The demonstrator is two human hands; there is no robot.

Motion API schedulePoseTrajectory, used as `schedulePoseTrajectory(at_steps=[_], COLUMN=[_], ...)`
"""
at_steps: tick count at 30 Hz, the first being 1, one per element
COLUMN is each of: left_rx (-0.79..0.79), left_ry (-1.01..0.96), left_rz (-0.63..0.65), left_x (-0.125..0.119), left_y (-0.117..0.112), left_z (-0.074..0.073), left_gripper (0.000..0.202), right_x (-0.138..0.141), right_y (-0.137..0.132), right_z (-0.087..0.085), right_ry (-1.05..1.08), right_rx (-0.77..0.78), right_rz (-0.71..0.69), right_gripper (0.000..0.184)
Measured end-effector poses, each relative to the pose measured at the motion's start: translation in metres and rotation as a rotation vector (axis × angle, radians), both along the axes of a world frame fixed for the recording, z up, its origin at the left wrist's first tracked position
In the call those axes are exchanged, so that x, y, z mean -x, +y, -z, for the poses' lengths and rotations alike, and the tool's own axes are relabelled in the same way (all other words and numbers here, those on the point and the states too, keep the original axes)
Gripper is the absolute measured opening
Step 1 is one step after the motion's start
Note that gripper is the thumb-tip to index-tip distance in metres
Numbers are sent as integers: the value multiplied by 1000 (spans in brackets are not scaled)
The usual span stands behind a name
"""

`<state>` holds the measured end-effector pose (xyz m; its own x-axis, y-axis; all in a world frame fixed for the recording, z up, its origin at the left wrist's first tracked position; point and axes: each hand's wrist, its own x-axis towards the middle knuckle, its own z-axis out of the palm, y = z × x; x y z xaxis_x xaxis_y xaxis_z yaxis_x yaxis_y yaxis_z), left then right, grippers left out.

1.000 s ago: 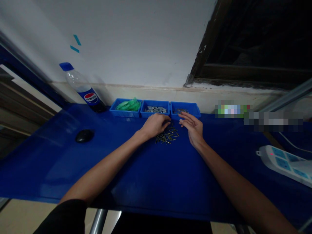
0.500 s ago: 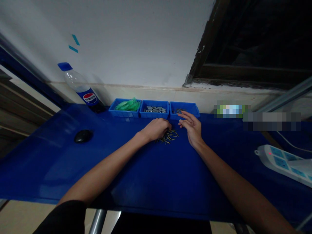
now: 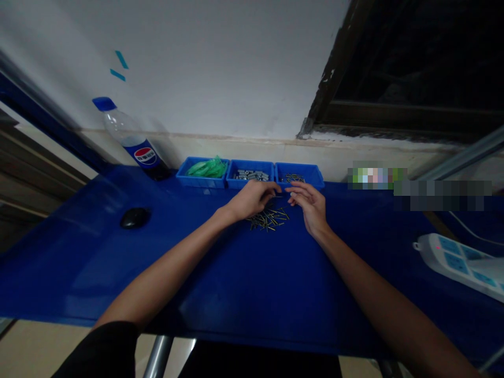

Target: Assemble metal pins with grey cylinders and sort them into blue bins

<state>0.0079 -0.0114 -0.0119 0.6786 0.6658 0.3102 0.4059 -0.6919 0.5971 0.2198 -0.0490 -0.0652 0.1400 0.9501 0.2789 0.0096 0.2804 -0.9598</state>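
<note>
A loose pile of thin, brass-coloured screws [image 3: 271, 219] lies on the blue tabletop [image 3: 252, 283]. Over its left edge is my left hand [image 3: 252, 200], fingers bent into a pinch, with what looks like one thin screw [image 3: 277, 197] poking out at the fingertips. My right hand [image 3: 310, 203] hovers just right of the pile, its fingers loosely bent and apart, and nothing shows in them. Its fingertips point toward my left hand across a small gap.
Behind my hands stand three blue bins: one with green plastic [image 3: 208, 168], one with grey metal cylinders [image 3: 252, 175], one with small metal pieces [image 3: 293, 177]. A cola bottle [image 3: 145, 155] and black mouse [image 3: 134, 218] are left; a power strip [image 3: 457, 260] is right.
My left hand has risen from the pile, moving slightly away from me, and its fingers have come nearer my right hand. My right hand has hardly moved.
</note>
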Motion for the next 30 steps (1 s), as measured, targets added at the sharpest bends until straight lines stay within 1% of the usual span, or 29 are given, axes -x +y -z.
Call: schedulePoseTrajectory(at_steps=[4, 7, 11, 16, 26, 30], left_rx=[48, 89, 159, 221, 221, 165], left_ry=[-84, -168, -273, -350, -331, -280], left_rz=[-5, -40, -77, -67, -70, -101], left_x=[-2, -3, -4, -6, -7, -5], left_y=[-2, -4, -5, -7, -7, -4], left_z=[-3, -4, -5, -5, -2, 0], left_gripper=[35, 37, 41, 39, 32, 25], right_x=[0, -1, 0, 3, 2, 2], right_y=[0, -1, -2, -4, -3, -3], right_z=[0, 0, -1, -5, -8, -5], right_ry=[37, 48, 13, 6, 18, 16], right_rx=[8, 10, 27, 61, 86, 77], right_rz=[-34, -58, -117, -157, -158, -140], right_gripper=[27, 23, 27, 26, 26, 22])
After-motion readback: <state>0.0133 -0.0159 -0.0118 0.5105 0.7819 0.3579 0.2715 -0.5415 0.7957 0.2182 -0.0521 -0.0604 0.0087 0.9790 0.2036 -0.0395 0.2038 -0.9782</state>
